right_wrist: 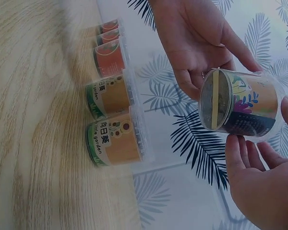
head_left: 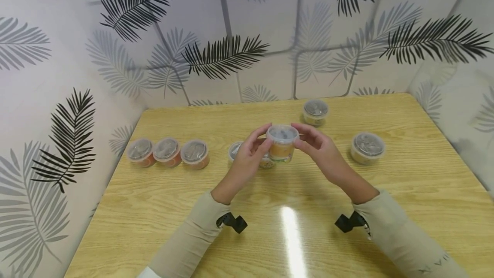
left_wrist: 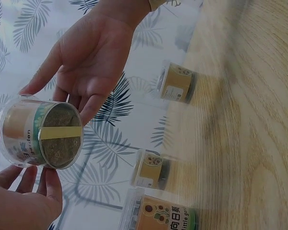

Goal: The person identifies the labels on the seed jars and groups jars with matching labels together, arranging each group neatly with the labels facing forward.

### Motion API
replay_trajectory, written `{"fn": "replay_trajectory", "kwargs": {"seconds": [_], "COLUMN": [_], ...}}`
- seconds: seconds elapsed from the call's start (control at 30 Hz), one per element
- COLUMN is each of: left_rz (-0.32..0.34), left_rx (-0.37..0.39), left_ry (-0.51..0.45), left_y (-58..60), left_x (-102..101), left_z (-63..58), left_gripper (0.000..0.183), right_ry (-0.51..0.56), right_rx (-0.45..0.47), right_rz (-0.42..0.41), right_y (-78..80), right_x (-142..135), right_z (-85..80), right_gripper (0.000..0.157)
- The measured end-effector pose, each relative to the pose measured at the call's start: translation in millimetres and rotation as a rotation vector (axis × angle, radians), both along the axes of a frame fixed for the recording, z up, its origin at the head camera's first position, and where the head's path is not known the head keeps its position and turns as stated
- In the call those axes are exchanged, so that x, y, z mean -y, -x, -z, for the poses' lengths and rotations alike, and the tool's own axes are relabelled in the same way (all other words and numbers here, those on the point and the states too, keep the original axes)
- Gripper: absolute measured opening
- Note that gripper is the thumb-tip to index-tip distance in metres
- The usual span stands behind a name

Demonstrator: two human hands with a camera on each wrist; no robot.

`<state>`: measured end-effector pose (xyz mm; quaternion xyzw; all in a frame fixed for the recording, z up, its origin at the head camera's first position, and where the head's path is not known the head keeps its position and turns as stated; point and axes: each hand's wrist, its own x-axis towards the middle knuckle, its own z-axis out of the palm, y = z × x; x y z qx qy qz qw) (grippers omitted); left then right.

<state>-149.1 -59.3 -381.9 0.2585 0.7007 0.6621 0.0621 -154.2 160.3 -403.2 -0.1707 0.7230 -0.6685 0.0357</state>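
Observation:
A clear plastic seed-growing cup (head_left: 282,144) with a translucent lid and an orange printed sleeve is raised above the table between both hands. My left hand (head_left: 247,158) grips its left side, thumb toward me. On the opposite side my right hand (head_left: 322,149) holds it, with the thumb near the lid's rim. In the left wrist view a yellow strip (left_wrist: 61,132) crosses the cup's dark bottom. Behind the left hand, two more cups stand on the table, the left one (head_left: 233,150) and the right one (head_left: 267,162), both partly hidden.
Three red-sleeved cups (head_left: 167,151) stand in a row on the left of the wooden table (head_left: 154,226). One yellow-sleeved cup (head_left: 315,112) is at the back, another (head_left: 367,147) at the right. A leaf-patterned wall (head_left: 262,20) borders the table's far edge.

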Motion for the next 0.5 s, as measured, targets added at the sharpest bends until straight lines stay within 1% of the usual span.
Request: {"fn": "replay_trajectory", "kwargs": {"seconds": [0.13,0.27,0.43,0.5], "left_rz": [0.006,0.046,0.084,0.082], "left_rx": [0.032,0.064,0.128,0.133], "left_ry": [-0.021,-0.033,-0.050,-0.039], "left_y": [0.6,2.7,9.8,12.4], "left_x": [-2.0,-4.1,-8.7,-10.5], "left_z": [0.3,3.2,18.9,26.1], "left_gripper": [0.046,0.051,0.056,0.057], "right_ry": [0.010,0.031,0.087,0.099], "right_rx": [0.000,-0.007,0.031,0.053], "right_rz": [-0.024,-0.071,-0.153,-0.168], "right_y": [-0.8,-1.1,-2.0,-2.1], "right_x": [-0.8,-1.2,-0.7,-0.5], "right_z": [0.2,1.5,3.2,4.3], "right_gripper": [0.046,0.048,0.056,0.060]}}
